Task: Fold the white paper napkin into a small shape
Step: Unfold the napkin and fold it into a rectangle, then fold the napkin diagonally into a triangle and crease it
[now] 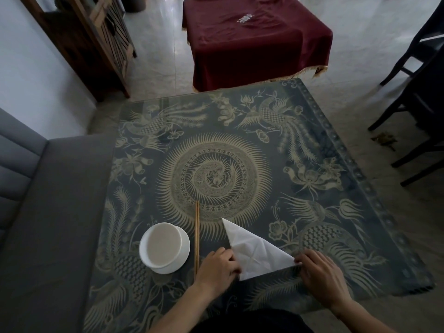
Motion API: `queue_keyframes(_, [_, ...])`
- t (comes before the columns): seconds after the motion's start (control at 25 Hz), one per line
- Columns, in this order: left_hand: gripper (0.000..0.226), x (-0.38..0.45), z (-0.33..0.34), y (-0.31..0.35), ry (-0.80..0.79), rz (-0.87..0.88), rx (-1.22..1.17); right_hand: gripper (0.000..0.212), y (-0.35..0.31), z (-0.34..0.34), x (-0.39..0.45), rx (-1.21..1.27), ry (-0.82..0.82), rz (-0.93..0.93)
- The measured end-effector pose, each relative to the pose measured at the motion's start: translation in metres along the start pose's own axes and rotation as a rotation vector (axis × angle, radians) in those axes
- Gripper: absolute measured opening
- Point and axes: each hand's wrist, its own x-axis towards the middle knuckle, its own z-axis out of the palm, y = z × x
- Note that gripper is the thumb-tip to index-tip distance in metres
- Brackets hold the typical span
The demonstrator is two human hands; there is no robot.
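— Can we read any brand or writing here?
— None we can make out; the tabletop (pixel 312 152) shows only a dark cloth printed with pale birds, flowers and a round sunburst.
— And the white paper napkin (pixel 254 251)?
— We see it lying creased in a triangle near the front edge, our left hand (pixel 217 266) pinching its left edge, our right hand (pixel 322 272) pinching its right corner.
— Beside it?
— Wooden chopsticks (pixel 197 239), then a white bowl (pixel 164 247) on a saucer.

Dim, flat daylight is falling across the patterned table (pixel 240 164); the pale floor (pixel 360 44) is glaring beyond, wide-angle distortion is bending the edges, and corners are darkening.
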Motion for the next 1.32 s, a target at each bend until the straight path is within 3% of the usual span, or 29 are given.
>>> queue_keyframes(0.28, [0.017, 0.003, 0.002, 0.001, 0.065, 0.015, 0.012, 0.024, -0.007, -0.006, 0.000, -0.046, 0.043, 0.106])
queue_keyframes(0.4, [0.021, 0.014, 0.000, 0.011, 0.141, 0.095, 0.036, 0.044, -0.028, -0.001, 0.004, -0.044, 0.022, 0.027])
queue_keyframes(0.6, [0.062, 0.035, 0.009, 0.034, -0.036, 0.158, 0.091, 0.066, -0.054, 0.022, 0.009, -0.095, -0.154, -0.203])
queue_keyframes(0.92, [0.071, 0.040, 0.020, 0.029, -0.221, 0.141, 0.203, 0.073, -0.043, 0.034, 0.010, -0.144, -0.252, -0.252])
queue_keyframes(1.12, [0.070, 0.040, 0.015, -0.003, -0.207, -0.018, 0.143, 0.073, -0.041, 0.035, 0.009, -0.154, -0.255, -0.252])
queue_keyframes(1.32, [0.070, 0.043, -0.006, -0.043, -0.191, -0.122, 0.249, 0.070, -0.031, 0.029, 0.006, -0.168, -0.273, -0.240])
